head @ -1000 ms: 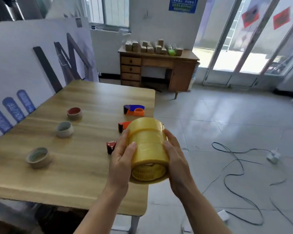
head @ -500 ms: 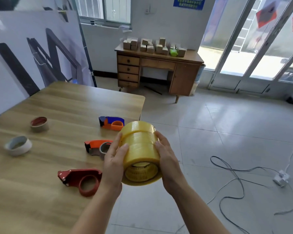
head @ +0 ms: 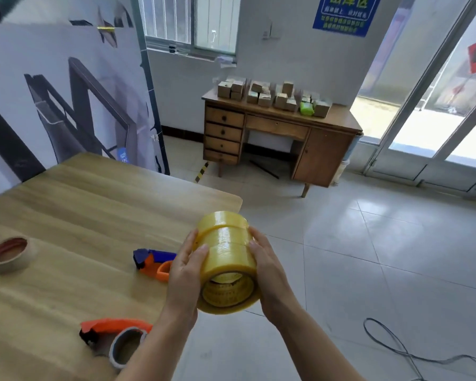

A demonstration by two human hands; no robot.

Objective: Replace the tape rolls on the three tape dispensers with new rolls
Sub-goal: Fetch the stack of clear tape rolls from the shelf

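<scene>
While two hands hold three stacked rolls, two dispensers lie nearby.

- We see a wooden table with a pale grain top and a rounded far corner.
- On it, near its right edge, lies a blue-and-orange tape dispenser.
- Nearer to us, also by that edge, lies an orange tape dispenser with a grey-brown ring in its wheel.
- Well apart, at the left, a used tape core with a reddish inside rests on its side face.
- Beside the table we see a tiled floor; a black cable loops on it at the right.
- Further back a wooden desk stands on the tiles and bears small cardboard boxes and a green packet.
</scene>
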